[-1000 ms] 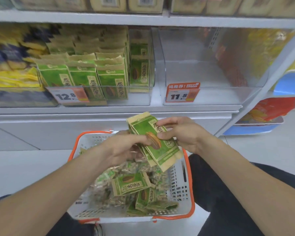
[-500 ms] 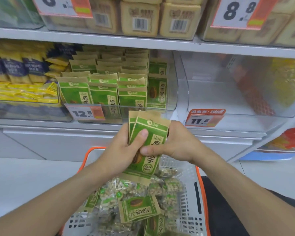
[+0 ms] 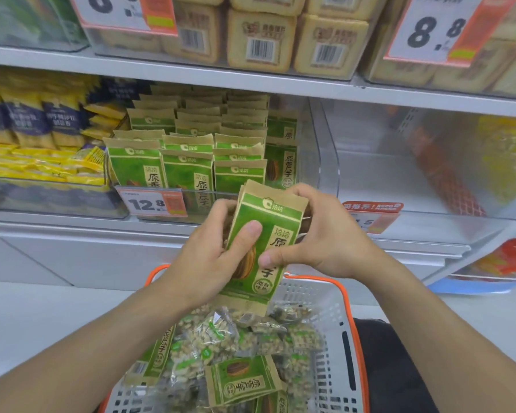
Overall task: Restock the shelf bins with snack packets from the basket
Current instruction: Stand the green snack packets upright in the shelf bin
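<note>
A small stack of green and tan snack packets (image 3: 276, 217) stands upright between both hands, just in front of the shelf. My left hand (image 3: 212, 257) grips its left side with the thumb across the front. My right hand (image 3: 325, 242) holds its right side, thumb on the lower front. Behind the stack is a clear shelf bin (image 3: 307, 150) filled with rows of the same green packets (image 3: 188, 165). Below my hands sits a white basket with an orange rim (image 3: 334, 338), holding more green packets (image 3: 240, 383) and clear bags of seeds (image 3: 212, 332).
To the right stands a clear bin (image 3: 399, 180) with nothing in its near part and a price tag (image 3: 373, 213) at its front. Yellow and blue packets (image 3: 42, 138) fill the left bin. Tan boxed goods (image 3: 262, 37) line the shelf above. My dark-clothed leg (image 3: 393, 368) is right of the basket.
Both hands have raised the stack from above the basket and turned it upright in front of the green-packet bin. My view has tilted upward toward the shelves.
</note>
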Action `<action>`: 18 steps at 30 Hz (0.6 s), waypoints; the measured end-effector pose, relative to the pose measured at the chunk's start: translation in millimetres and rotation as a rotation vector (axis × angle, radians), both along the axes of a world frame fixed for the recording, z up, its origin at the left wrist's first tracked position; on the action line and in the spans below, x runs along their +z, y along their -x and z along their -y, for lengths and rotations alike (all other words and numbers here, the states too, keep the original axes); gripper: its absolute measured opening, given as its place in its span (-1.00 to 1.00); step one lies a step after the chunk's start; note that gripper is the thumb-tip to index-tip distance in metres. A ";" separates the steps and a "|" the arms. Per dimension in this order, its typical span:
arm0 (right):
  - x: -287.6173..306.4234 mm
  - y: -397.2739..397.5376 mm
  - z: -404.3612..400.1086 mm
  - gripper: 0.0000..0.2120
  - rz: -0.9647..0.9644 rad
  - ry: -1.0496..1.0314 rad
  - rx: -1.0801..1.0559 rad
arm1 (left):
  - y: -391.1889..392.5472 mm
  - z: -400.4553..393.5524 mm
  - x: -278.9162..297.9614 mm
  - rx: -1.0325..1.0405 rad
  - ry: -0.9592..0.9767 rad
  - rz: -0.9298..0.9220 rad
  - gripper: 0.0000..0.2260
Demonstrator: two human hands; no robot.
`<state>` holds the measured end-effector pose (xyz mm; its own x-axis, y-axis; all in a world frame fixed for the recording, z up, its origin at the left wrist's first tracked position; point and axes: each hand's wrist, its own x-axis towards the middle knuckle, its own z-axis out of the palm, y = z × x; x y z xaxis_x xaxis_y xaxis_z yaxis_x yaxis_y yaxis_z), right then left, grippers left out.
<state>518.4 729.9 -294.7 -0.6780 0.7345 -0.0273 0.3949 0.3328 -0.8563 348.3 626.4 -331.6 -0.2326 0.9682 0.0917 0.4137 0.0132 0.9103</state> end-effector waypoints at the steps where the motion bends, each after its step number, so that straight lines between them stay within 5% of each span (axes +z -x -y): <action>1: 3.9 -1.5 -0.8 -0.39 -0.017 -0.043 -0.032 | 0.9 -0.6 -0.6 -0.002 -0.017 0.016 -0.59; 8: 28.8 -21.4 -25.9 -0.46 -0.290 -0.474 -0.364 | 28.0 -15.4 -4.9 0.123 -0.193 -0.551 -0.48; 18: 19.8 -5.8 -48.3 -0.48 -0.160 -0.565 -0.310 | 34.0 -25.5 -15.4 0.126 -0.227 -0.789 -0.37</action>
